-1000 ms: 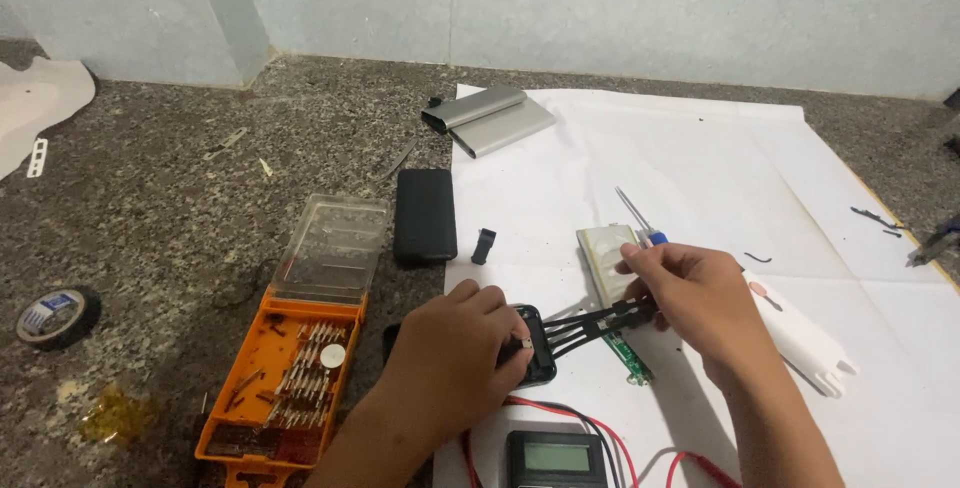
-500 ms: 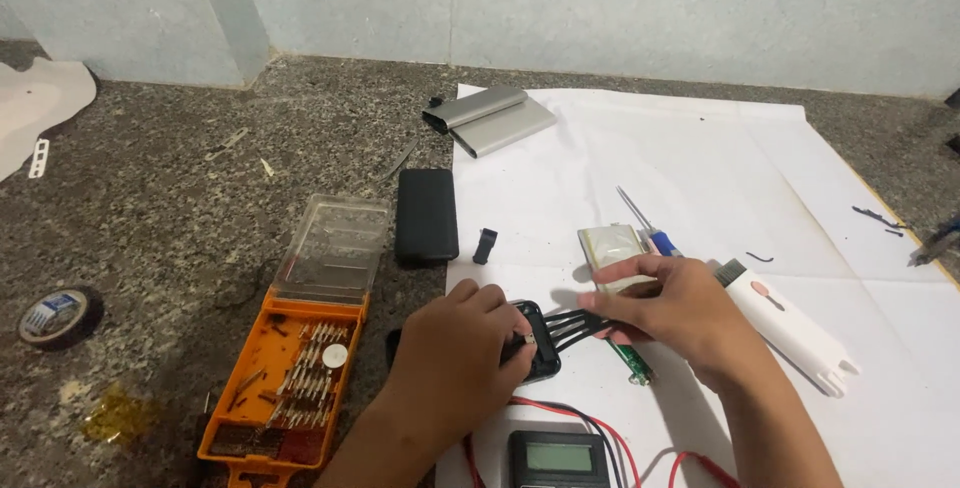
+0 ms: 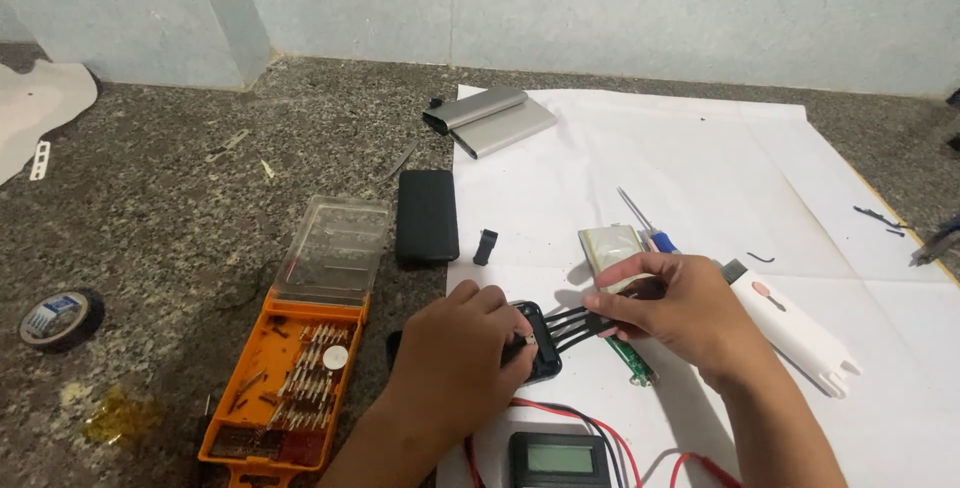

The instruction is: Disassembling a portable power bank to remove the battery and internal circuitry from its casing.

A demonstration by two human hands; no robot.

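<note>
Pinched between my right hand (image 3: 690, 313) fingertips: the flat black cables (image 3: 580, 324) coming off a small black housing (image 3: 535, 340). My left hand (image 3: 455, 363) is curled tight on that housing, near the centre of the white paper sheet (image 3: 700, 158). To the left, the orange bit case (image 3: 290, 388) lies open, clear lid (image 3: 335, 248) folded back, rows of metal driver bits (image 3: 315, 383) inside. A meter (image 3: 558, 459) with red and black leads sits nearest me.

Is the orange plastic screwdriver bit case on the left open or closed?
Open. The orange plastic screwdriver bit case has its clear lid folded back flat on the counter, and the metal bits inside lie uncovered.
</note>
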